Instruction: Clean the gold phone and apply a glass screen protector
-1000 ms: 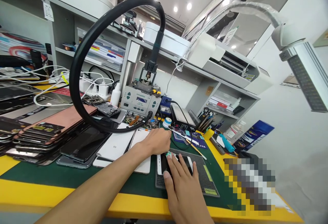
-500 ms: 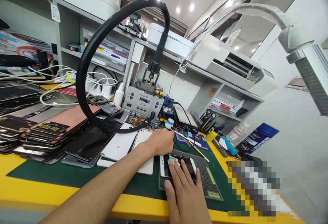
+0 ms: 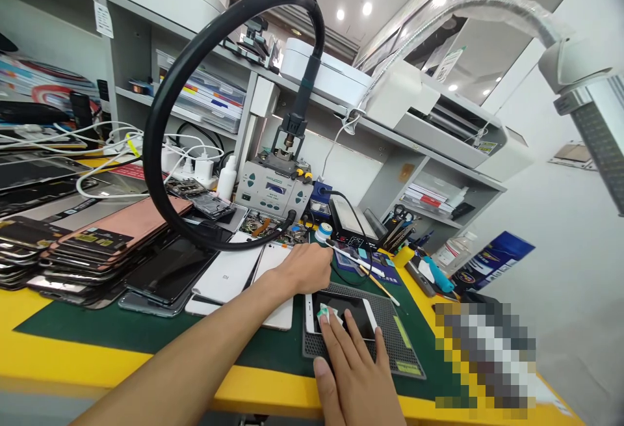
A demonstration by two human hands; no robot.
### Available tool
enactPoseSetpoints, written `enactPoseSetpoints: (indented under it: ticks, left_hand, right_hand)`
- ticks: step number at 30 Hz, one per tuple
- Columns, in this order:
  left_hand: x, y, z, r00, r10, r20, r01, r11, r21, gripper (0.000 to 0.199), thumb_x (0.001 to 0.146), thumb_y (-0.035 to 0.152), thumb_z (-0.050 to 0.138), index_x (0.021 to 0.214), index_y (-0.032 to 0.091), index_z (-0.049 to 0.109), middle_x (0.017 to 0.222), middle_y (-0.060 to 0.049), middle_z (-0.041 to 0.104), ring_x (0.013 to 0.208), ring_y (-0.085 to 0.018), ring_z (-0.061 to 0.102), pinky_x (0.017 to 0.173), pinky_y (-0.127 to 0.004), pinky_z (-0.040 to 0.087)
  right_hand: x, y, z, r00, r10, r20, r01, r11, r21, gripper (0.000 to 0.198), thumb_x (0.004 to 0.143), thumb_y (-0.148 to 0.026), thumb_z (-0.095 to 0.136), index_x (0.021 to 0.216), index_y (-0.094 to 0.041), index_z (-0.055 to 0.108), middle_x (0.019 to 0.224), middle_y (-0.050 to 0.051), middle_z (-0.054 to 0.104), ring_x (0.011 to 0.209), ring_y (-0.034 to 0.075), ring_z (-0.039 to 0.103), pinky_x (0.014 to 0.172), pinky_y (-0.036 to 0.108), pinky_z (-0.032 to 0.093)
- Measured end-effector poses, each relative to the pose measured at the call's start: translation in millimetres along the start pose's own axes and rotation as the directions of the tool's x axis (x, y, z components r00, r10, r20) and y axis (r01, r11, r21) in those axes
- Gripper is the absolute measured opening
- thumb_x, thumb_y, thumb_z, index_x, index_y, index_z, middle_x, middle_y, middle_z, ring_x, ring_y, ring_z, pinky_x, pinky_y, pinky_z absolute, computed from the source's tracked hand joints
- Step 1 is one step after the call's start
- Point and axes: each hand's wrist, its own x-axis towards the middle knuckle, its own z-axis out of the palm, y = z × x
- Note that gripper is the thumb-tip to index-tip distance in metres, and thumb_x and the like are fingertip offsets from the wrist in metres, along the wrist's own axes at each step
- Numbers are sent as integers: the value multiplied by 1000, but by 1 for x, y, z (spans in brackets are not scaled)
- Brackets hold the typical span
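A white-framed smartphone [image 3: 359, 317] with a dark screen lies face up on a grey textured mat [image 3: 390, 341]. Over its lower edge reaches my right hand [image 3: 358, 371], fingers spread and stretched out. Its fingertips press a small crumpled white-and-green wipe [image 3: 324, 313] against the glass. My left hand [image 3: 307, 266] is closed, held just beyond the phone's upper left corner. Its fingertips are turned away, so what they hold, if anything, is hidden. Beneath my left wrist lies a white phone [image 3: 275, 312], and beside that another white phone [image 3: 227, 274].
Stacked phone screens and parts [image 3: 107, 231] crowd the left. Behind my hands stands a hot-air rework station [image 3: 273, 188] with a looping black hose [image 3: 152, 133]. A white stick tool [image 3: 358, 258] and a cotton swab [image 3: 385, 289] lie beyond the mat. A lamp head [image 3: 592, 127] hangs at right.
The wipe under my right fingertips has slid slightly towards me across the screen. My left hand keeps its place. The view has shifted a little.
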Motion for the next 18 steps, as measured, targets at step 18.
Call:
enactPoseSetpoints:
  ticks: [18]
  left_hand:
    - [0, -2, 0, 1000, 3, -31, -2, 1000, 10, 26, 102, 37, 63, 115, 15, 66, 111, -7, 69, 95, -20, 69, 85, -40, 59]
  right_hand:
    - [39, -18, -22, 994, 22, -104, -10, 993, 116, 58, 110, -44, 20, 158, -23, 43, 167, 2, 31, 156, 35, 21, 122, 72, 9]
